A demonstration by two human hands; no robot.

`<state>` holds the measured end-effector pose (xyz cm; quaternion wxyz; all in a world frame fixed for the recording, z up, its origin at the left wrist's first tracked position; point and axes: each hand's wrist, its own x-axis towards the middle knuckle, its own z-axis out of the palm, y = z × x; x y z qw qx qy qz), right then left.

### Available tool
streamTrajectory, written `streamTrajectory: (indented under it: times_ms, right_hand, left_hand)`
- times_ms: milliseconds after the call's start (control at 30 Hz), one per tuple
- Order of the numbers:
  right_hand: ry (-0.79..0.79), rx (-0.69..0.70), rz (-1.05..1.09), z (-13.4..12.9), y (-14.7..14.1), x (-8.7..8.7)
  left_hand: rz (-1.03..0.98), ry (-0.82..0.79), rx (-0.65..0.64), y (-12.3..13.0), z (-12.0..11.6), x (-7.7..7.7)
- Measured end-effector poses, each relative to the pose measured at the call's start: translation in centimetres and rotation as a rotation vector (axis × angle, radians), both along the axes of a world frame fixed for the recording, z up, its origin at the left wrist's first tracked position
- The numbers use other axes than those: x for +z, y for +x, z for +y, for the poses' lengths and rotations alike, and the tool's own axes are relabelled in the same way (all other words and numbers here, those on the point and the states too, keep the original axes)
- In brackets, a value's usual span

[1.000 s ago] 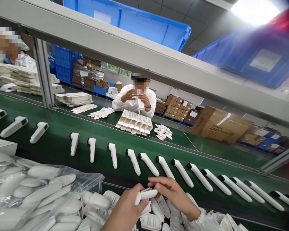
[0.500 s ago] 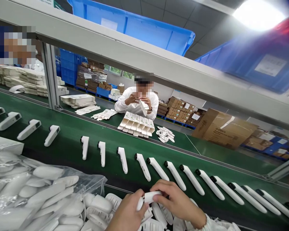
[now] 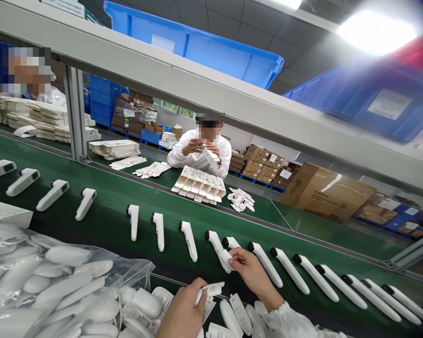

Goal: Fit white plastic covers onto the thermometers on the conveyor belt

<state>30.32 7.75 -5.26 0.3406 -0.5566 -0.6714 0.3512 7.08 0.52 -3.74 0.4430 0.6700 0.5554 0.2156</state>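
Observation:
In my left hand [image 3: 183, 307], near the bottom middle, a white plastic cover [image 3: 211, 289] is pinched between thumb and fingers. My right hand [image 3: 252, 272] reaches over the green belt, its fingertips on another small white cover [image 3: 227, 259]. That cover lies against the lower part of a white gun-shaped thermometer [image 3: 214, 242] with a black tip; whether it is seated there I cannot tell. Just behind my right fingers is a second thermometer [image 3: 231, 242], partly hidden. Below my hands lie several loose white covers [image 3: 240, 312].
More thermometers [image 3: 292, 270] stand in a row along the green belt [image 3: 109, 234]. A clear plastic bag [image 3: 134, 267] of white parts fills the lower left. Beyond the metal frame [image 3: 76, 112], a co-worker [image 3: 186, 143] handles a white box behind several open boxes [image 3: 199, 183].
My hands have parted: the right moved up and away to the thermometer with a cover, while the left kept another below. The row of thermometers has shifted rightward along the belt.

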Motion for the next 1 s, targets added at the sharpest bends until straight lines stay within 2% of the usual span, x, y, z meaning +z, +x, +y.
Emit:
streamTrajectory:
  times_ms: [100,233,367,700,800,867,933,1000]
  right_hand:
    - [0.084,-0.080,-0.211,0.5,-0.5,-1.9]
    - [0.240,-0.108,-0.464,0.3,-0.9,-3.2]
    - [0.180,-0.094,-0.647,0.5,-0.6,-3.5]
    - [0.150,-0.103,-0.837,0.9,1.0,-3.4]
    - [0.153,-0.148,-0.790,0.5,1.6,-3.1]
    - [0.217,-0.196,-0.668,-0.2,1.7,-2.4]
    - [0.259,-0.199,-0.411,-1.5,1.4,-1.1]
    - [0.169,-0.050,-0.042,-3.0,0.6,0.5]
  left_hand:
    - [-0.004,0.023,0.039,0.0,0.2,-0.1]
    - [-0.074,0.017,0.063,-0.1,0.5,-0.3]
    - [-0.101,0.002,0.109,0.0,0.6,-0.3]
    - [-0.153,0.050,0.156,0.1,0.6,0.1]
    - [-0.184,0.053,0.154,0.2,0.4,0.4]
    - [-0.220,0.052,0.146,0.2,0.4,0.5]
    - [-0.282,0.059,0.161,0.4,0.5,0.3]
    - [-0.415,0.028,0.193,0.7,0.9,-0.4]
